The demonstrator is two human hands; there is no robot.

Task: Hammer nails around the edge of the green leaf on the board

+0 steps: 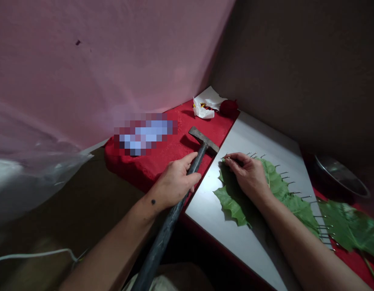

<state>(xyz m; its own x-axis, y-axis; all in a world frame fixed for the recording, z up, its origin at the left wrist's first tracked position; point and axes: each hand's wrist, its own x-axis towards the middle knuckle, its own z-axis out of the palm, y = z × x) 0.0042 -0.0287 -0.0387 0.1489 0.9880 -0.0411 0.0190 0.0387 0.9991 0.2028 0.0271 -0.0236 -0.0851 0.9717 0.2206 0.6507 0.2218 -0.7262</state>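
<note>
My left hand (176, 182) is wrapped loosely round the dark handle of a hammer (171, 220), whose metal head is over the red cloth beside a white board (250, 133). On the board lies a large green leaf (232, 202) with a jagged edge. Thin nails (285, 173) stand in a row along its far and right edges. My right hand (250, 171) is over the leaf, thumb and fingers pinched at its far left tip on what looks like a nail, mostly hidden by the fingers. The hand and forearm cover the leaf's middle.
A second leaf (350, 224) lies on red cloth to the right, near a metal bowl (341, 173). Crumpled white paper (205, 109) sits in the back corner. A blurred-out bluish thing (147, 135) is on the red cloth (138, 169). Walls stand behind and left.
</note>
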